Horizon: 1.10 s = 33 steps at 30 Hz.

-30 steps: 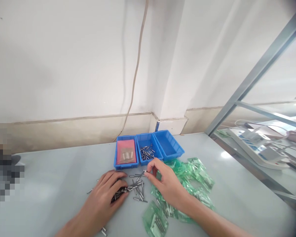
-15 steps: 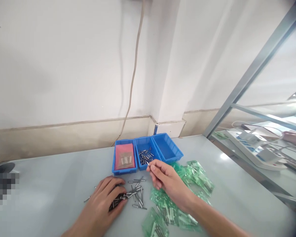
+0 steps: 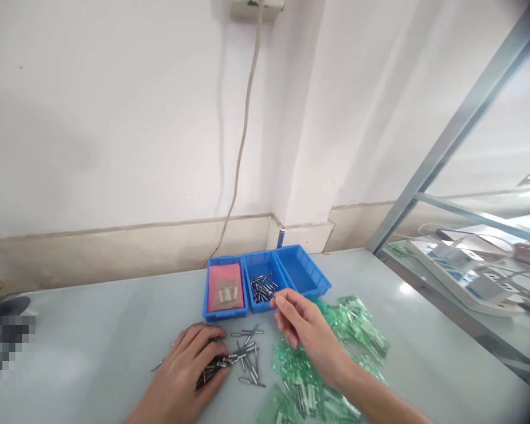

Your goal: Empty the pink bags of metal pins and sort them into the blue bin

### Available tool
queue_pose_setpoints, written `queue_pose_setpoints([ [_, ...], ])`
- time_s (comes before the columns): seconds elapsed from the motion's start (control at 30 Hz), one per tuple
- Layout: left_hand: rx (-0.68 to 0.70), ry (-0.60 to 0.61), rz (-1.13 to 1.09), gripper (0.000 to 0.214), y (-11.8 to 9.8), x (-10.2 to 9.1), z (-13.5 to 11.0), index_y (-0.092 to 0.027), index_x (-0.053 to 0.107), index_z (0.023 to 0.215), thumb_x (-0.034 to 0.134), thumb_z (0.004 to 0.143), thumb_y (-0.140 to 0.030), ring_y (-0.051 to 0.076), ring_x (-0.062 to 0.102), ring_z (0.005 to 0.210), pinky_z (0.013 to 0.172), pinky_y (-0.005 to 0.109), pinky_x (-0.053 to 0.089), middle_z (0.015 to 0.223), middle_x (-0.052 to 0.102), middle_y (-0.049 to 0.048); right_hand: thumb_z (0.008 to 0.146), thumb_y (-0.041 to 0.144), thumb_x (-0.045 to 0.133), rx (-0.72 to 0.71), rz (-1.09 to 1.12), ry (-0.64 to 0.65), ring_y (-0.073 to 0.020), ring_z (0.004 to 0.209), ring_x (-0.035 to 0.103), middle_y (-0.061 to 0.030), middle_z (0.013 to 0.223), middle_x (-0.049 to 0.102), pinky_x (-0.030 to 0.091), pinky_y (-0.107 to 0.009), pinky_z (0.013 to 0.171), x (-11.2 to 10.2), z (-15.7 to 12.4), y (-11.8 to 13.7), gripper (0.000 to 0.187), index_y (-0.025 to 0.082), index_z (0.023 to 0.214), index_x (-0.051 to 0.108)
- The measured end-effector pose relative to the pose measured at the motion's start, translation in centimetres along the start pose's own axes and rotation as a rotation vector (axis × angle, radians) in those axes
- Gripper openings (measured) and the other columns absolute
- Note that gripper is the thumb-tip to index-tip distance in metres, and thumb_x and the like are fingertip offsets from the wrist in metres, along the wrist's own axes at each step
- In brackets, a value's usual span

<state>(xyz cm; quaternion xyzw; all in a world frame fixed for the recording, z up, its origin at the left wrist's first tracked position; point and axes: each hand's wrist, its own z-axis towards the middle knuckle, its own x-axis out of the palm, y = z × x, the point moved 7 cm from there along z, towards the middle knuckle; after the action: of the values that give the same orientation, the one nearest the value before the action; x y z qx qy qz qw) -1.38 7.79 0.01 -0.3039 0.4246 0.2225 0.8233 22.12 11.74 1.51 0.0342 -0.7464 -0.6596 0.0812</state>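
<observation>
My left hand (image 3: 186, 371) curls around a heap of dark metal pins (image 3: 209, 370) on the table, its thumb and fingers wrapped about them. Loose metal pins (image 3: 249, 356) lie scattered just right of that hand. My right hand (image 3: 301, 321) is closed in a pinch at the front edge of the middle blue bin (image 3: 284, 281). A slim metal pin (image 3: 272, 296) seems to stick out at its fingertips, mostly hidden. Inside the middle bin lie several more pins (image 3: 262, 287). Green plastic bags (image 3: 309, 377) with metal pieces in them lie under and around my right forearm.
The left blue bin (image 3: 206, 300) holds a pink packet (image 3: 225, 274) and a small clear bag of parts (image 3: 227, 294). A third blue bin (image 3: 302, 271) stands at right. A metal shelf frame (image 3: 424, 171) and a power strip (image 3: 454, 277) are on the far right.
The view has tilted slightly up, so everything sits a little lower. My right hand stays pinched near the middle bin; my left hand keeps its place around the heap of pins.
</observation>
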Motion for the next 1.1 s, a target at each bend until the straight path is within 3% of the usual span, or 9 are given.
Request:
queue_pose_setpoints([
  [0.1,-0.002,0.009,0.0,0.012,0.0,0.0,0.0,-0.027,0.07,0.116,0.067,0.104,-0.029,0.027,0.069,0.117,0.099,0.039,0.061,0.124,0.073,0.0069,0.107,0.063,0.057,-0.083,-0.056,0.005,-0.0104,0.053,0.047,0.0021,0.084,0.064,0.034,-0.026,0.052,-0.1,0.1,0.4,0.043,0.024,0.122,0.065],
  [0.27,0.022,-0.016,0.008,0.012,-0.3,-0.2,0.2,-0.027,0.069,0.115,0.069,0.103,-0.027,0.027,0.07,0.115,0.098,0.038,0.061,0.122,0.074,0.0066,0.112,0.046,0.054,-0.201,-0.39,0.011,-0.016,0.066,0.055,0.0015,0.08,0.065,0.045,-0.029,0.063,0.3,-0.5,0.8,0.026,0.025,0.108,0.069],
  [0.4,0.034,-0.017,0.007,0.01,-0.4,-0.3,0.4,-0.027,0.069,0.113,0.069,0.102,-0.026,0.026,0.07,0.114,0.098,0.038,0.061,0.121,0.074,0.0063,0.106,0.027,0.068,-0.386,-0.884,0.146,-0.0237,0.095,0.065,-0.0024,0.101,0.072,0.051,-0.042,0.096,2.6,-1.8,0.9,0.005,0.026,0.108,0.072],
  [0.5,0.033,-0.02,0.009,0.009,-0.4,-0.4,0.4,-0.027,0.07,0.111,0.069,0.102,-0.025,0.027,0.069,0.114,0.098,0.038,0.061,0.121,0.074,0.0062,0.1,0.027,0.078,-0.449,-1.11,0.217,-0.0306,0.113,0.064,-0.005,0.118,0.071,0.047,-0.051,0.107,3.8,-2.5,0.4,0.024,0.029,0.123,0.071],
  [0.67,0.026,-0.018,0.0,0.007,-0.5,-0.4,0.4,-0.026,0.07,0.109,0.068,0.103,-0.025,0.026,0.07,0.113,0.097,0.038,0.062,0.12,0.074,0.006,0.105,0.024,0.071,-0.466,-1.21,0.235,-0.0311,0.111,0.064,-0.006,0.12,0.07,0.049,-0.051,0.103,4.1,-2.5,-0.2,0.023,0.028,0.127,0.068],
  [1.1,0.027,-0.005,0.017,0.005,-0.7,-0.6,0.5,-0.026,0.07,0.107,0.067,0.103,-0.025,0.027,0.069,0.112,0.096,0.038,0.062,0.12,0.074,0.0071,0.107,0.016,0.065,-0.49,-1.269,0.228,-0.0273,0.103,0.067,-0.0054,0.112,0.071,0.052,-0.044,0.093,4.0,-2.0,-0.3,0.009,0.024,0.105,0.067],
])
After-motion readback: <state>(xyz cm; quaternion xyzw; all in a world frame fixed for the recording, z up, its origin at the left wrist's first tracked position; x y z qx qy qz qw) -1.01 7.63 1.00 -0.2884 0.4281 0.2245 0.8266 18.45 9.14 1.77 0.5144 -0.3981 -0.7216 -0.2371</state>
